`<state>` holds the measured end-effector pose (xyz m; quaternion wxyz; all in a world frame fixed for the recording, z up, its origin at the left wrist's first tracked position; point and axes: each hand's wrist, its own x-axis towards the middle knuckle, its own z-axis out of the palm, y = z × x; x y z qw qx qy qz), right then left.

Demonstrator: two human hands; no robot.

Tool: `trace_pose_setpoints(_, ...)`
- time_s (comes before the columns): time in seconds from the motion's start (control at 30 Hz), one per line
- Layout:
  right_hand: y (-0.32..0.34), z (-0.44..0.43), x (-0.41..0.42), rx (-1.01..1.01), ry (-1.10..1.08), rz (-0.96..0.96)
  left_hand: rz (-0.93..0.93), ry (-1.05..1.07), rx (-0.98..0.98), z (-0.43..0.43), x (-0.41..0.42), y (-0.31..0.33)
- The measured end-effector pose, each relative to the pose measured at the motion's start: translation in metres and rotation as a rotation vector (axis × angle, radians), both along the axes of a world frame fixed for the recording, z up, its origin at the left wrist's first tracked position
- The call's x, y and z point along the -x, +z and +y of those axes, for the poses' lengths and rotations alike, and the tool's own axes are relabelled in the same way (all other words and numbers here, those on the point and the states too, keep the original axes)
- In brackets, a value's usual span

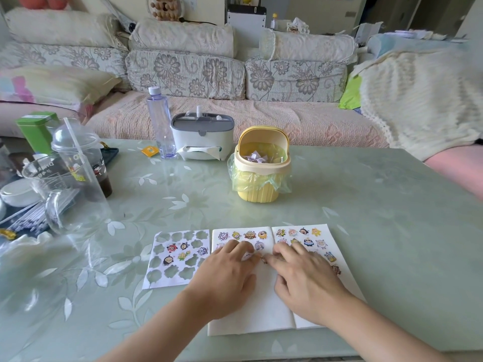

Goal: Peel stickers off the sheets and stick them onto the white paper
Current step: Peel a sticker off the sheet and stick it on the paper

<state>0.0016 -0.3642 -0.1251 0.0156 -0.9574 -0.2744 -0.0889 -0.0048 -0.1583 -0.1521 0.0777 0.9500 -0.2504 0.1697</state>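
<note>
Left hand (224, 278) and right hand (305, 283) press sticker (264, 259) onto white paper (261, 309)

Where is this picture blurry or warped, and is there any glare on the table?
Head view: sharp in the centre, where the sheet and paper read clearly; smeared toward the sides, as on the blanket at right and the cup at left; the wide lens bows the edges of the table; light is soft and even, with only a mild sheen on the tabletop.
</note>
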Motion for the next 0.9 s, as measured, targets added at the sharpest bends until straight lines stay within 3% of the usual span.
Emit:
trace_pose_setpoints(0.4, 0.003, -0.01, 0.004, 0.008, 0.029, 0.032, 0.032, 0.016, 0.0, -0.005, 0.005, 0.004)
trace_pose_setpoints(0.6, 0.006, -0.007, 0.001, 0.044, 0.039, 0.097, 0.19, 0.021, 0.251, 0.008, 0.001, -0.006)
trace_pose_setpoints(0.9, 0.005, -0.005, -0.004, 0.015, 0.081, 0.073, 0.232, 0.026, 0.088, 0.002, 0.004, 0.006)
